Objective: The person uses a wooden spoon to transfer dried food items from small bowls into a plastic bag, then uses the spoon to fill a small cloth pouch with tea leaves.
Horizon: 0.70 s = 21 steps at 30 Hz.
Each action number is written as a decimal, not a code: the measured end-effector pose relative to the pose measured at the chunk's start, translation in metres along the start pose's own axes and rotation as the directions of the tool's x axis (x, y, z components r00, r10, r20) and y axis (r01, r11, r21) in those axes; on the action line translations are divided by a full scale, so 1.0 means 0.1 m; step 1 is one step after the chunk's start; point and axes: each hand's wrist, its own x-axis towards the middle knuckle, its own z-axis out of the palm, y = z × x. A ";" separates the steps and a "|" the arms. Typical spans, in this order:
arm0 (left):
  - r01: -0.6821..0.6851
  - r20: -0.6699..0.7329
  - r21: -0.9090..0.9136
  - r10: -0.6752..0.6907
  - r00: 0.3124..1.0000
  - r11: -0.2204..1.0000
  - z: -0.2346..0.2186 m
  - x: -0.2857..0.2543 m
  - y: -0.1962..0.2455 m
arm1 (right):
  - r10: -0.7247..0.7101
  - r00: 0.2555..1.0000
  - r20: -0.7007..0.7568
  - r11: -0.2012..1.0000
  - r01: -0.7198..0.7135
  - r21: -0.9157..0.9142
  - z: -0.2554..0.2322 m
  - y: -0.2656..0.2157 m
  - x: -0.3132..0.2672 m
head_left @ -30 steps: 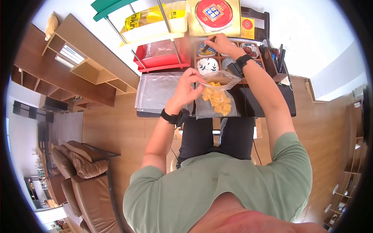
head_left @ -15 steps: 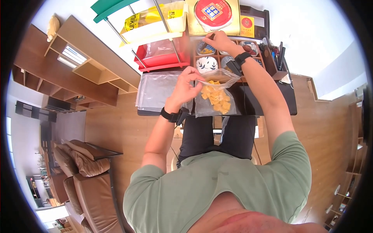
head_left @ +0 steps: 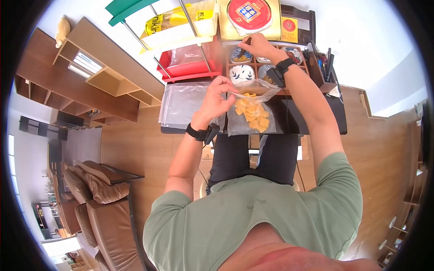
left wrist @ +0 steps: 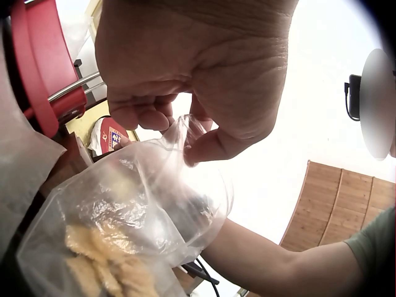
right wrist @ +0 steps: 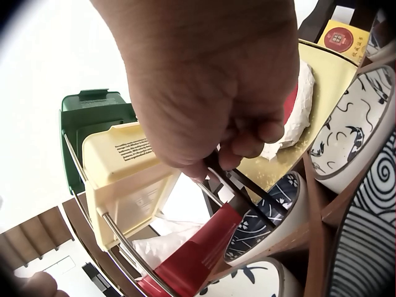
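My left hand (head_left: 216,101) pinches the rim of a clear plastic bag (head_left: 233,127) between thumb and fingers. Flat yellow-orange pieces (head_left: 253,116) lie inside the bag, whose mouth gapes towards the bowls. My right hand (head_left: 261,47) reaches over the divided wooden box and grips dark tongs (right wrist: 247,197). In the right wrist view, the two prongs point down into a blue patterned bowl (right wrist: 240,240). Some yellow-brown bits (head_left: 244,58) lie in that bowl. A white bowl with dark leaves (head_left: 241,75) sits just in front of it.
Flat clear bags (head_left: 183,106) lie left of the filled one. A tiered rack with a red tray (head_left: 190,71) stands at the back left. Behind the bowls is a gold box (head_left: 224,31) with a round red package (head_left: 248,16). A pen holder (head_left: 322,77) stands at the right.
The right hand has risen and tilted slightly over the blue patterned bowl, still gripping the tongs. The left hand keeps its pinch on the bag, which stays in place.
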 end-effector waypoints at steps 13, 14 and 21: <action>-0.019 -0.001 -0.005 0.019 1.000 1.000 0.01 0.02 0.01 | -0.028 0.999 -0.017 1.000 0.028 -0.002 -0.09 -0.14 -0.07; -0.022 0.000 -0.007 0.022 1.000 1.000 0.01 0.02 0.02 | -0.041 0.999 -0.011 0.998 0.040 -0.045 -0.09 -0.16 -0.08; -0.033 0.005 0.001 0.033 0.999 0.999 0.00 0.02 0.03 | -0.020 0.999 0.026 0.998 0.021 -0.062 -0.12 -0.27 -0.12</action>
